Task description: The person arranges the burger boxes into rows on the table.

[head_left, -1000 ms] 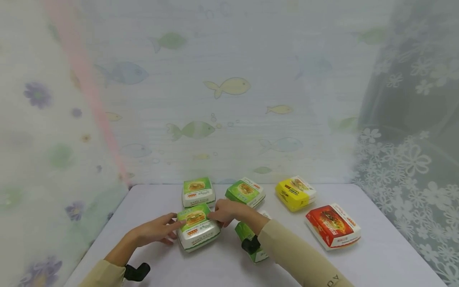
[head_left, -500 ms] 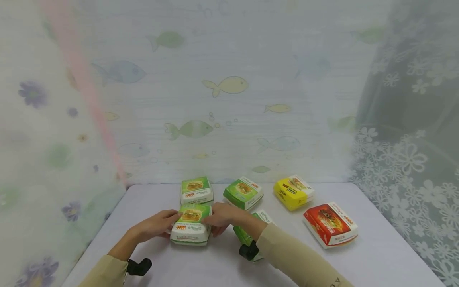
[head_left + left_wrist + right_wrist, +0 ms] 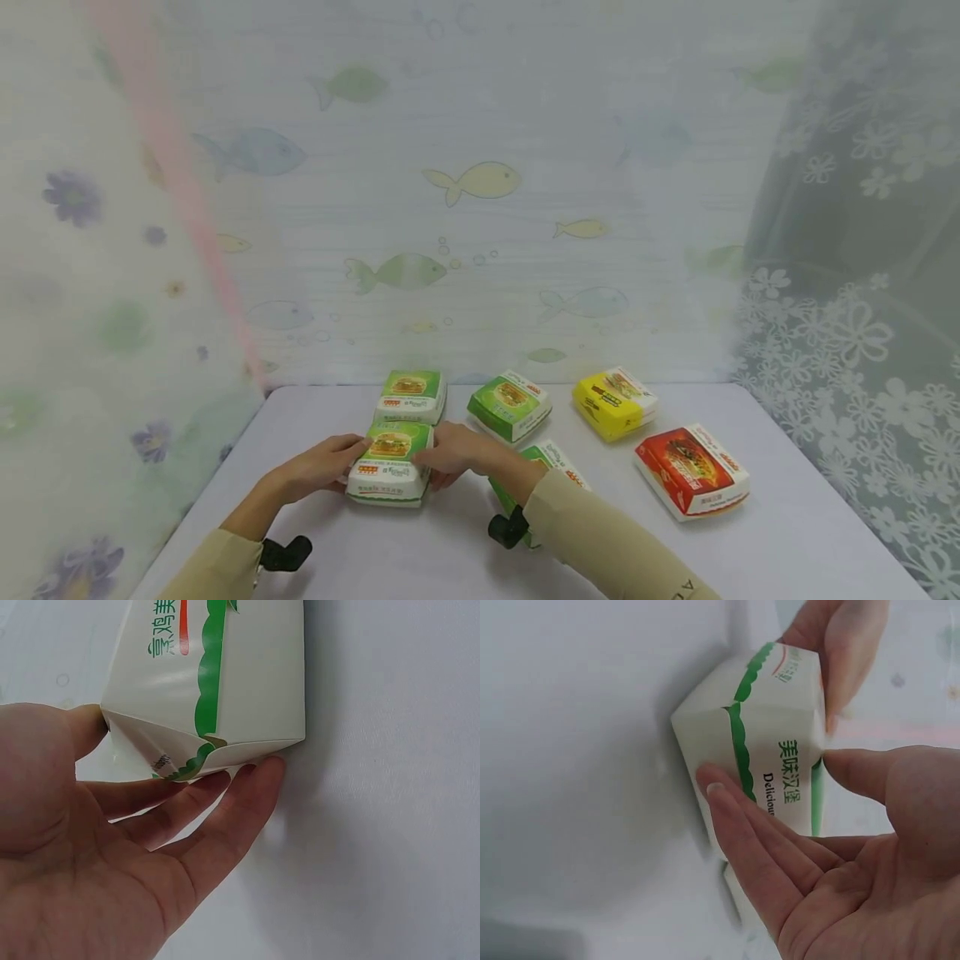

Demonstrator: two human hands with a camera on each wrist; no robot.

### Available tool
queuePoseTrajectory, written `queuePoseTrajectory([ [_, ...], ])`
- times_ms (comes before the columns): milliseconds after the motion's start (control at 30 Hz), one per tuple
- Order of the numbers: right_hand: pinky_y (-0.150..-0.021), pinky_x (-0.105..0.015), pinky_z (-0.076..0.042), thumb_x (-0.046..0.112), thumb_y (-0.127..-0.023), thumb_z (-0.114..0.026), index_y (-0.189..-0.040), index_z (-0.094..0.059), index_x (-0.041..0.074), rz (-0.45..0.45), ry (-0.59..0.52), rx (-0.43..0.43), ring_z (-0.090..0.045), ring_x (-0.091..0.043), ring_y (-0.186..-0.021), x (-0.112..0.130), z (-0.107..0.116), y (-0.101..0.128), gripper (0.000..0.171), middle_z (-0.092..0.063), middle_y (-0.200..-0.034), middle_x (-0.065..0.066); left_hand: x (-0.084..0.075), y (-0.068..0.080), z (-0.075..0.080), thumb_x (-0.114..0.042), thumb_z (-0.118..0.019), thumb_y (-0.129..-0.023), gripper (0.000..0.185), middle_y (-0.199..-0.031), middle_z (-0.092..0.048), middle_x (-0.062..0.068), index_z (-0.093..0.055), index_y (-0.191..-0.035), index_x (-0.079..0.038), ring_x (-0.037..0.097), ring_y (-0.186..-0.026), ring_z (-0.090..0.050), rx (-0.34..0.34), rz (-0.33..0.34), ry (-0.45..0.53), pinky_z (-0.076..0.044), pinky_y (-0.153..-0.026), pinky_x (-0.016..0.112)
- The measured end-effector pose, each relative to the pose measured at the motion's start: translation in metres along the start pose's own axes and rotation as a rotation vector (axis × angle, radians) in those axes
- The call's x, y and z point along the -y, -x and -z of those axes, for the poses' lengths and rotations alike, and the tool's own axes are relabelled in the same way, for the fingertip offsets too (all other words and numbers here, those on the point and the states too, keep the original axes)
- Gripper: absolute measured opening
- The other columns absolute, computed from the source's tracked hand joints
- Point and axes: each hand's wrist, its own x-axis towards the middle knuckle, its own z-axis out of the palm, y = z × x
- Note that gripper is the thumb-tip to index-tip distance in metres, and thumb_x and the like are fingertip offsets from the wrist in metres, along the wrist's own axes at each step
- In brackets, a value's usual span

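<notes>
Both hands hold a green-and-white burger box low on the white table, one at each side. My left hand has its thumb at the box's top edge and its fingers along the side; the left wrist view shows these fingers against the box's wall. On the opposite side, my right hand grips likewise, its thumb at the upper edge and its fingertips on the lettered side. Directly behind stands a second green-and-white burger box, its front close against the held one.
Further right stand another green burger box, a yellow one and a red one. One more green box lies partly hidden under the right forearm. A fish-patterned curtain hangs behind the white table.
Both hands have shifted the held burger box left and slightly back. It has turned from a slant to nearly in line with the box behind, and the gap between them has narrowed.
</notes>
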Motion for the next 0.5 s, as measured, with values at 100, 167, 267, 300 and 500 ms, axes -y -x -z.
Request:
queuePoseTrajectory([
  [100, -0.075, -0.042, -0.062, 0.026, -0.099, -0.068, -0.104, -0.068, 0.004, 0.012, -0.017, 0.008, -0.072, -0.026, -0.073, 0.001, 0.000, 0.002, 0.022, -0.072, -0.080, -0.009, -0.002, 0.003, 0.001, -0.042, -0.043, -0.110, 0.066, -0.125, -0.064, 0.014, -0.036, -0.150, 0.011, 0.024, -0.107, -0.063, -0.006, 0.014, 0.005, -0.058, -0.086, 0.046],
  [167, -0.074, -0.041, -0.062, 0.025, -0.099, -0.067, -0.105, -0.070, 0.006, 0.023, -0.028, 0.018, -0.072, -0.026, -0.074, 0.002, -0.001, 0.004, 0.020, -0.072, -0.081, -0.008, -0.003, 0.005, 0.001, -0.043, -0.043, -0.110, 0.067, -0.126, -0.064, 0.014, -0.036, -0.150, 0.011, 0.025, -0.107, -0.063, -0.003, 0.015, 0.001, -0.058, -0.086, 0.046],
  [267, -0.072, -0.040, -0.062, 0.023, -0.100, -0.067, -0.104, -0.071, 0.008, 0.036, -0.037, 0.034, -0.073, -0.027, -0.074, 0.003, -0.002, 0.005, 0.017, -0.073, -0.081, -0.008, -0.003, 0.008, 0.002, -0.044, -0.045, -0.110, 0.068, -0.125, -0.063, 0.014, -0.037, -0.149, 0.011, 0.025, -0.107, -0.062, -0.003, 0.023, 0.003, -0.058, -0.086, 0.047],
  [300, -0.071, -0.040, -0.062, 0.023, -0.100, -0.066, -0.104, -0.071, 0.008, 0.041, -0.038, 0.040, -0.073, -0.027, -0.074, 0.004, -0.002, 0.006, 0.016, -0.073, -0.081, -0.009, -0.002, 0.008, 0.002, -0.044, -0.045, -0.109, 0.069, -0.125, -0.063, 0.014, -0.037, -0.149, 0.012, 0.025, -0.107, -0.062, -0.003, 0.026, 0.002, -0.058, -0.086, 0.048],
  [500, -0.070, -0.042, -0.062, 0.023, -0.100, -0.066, -0.109, -0.069, 0.009, 0.054, -0.030, 0.059, -0.073, -0.031, -0.076, 0.002, -0.003, 0.006, 0.016, -0.073, -0.082, -0.012, -0.001, 0.011, 0.001, -0.044, -0.046, -0.109, 0.069, -0.128, -0.062, 0.015, -0.037, -0.149, 0.011, 0.027, -0.110, -0.063, -0.010, 0.036, 0.011, -0.059, -0.086, 0.049],
])
